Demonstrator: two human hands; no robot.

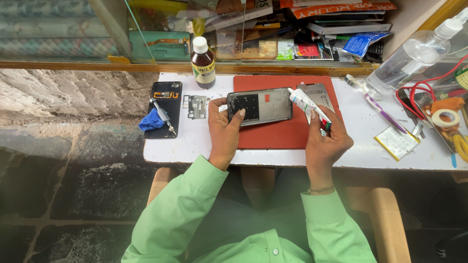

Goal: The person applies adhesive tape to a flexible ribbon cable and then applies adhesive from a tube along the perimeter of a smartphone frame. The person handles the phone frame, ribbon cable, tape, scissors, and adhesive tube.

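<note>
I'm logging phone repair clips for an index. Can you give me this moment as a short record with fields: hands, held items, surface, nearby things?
left hand: steadies the phone frame by its left edge
right hand: holds a white glue tube, nozzle at the frame's right edge
surface: red mat on a white table
left of the mat: metal shield plate, black back cover with a blue cloth
behind: brown bottle
right: clear spray bottle, toothbrush, tape roll

We steady a dark phone frame [260, 106] on the red mat [287, 131] with our left hand [223, 131], thumb on its edge. Our right hand [325, 139] grips a small white glue tube [308, 105], its nozzle touching the frame's right end.
</note>
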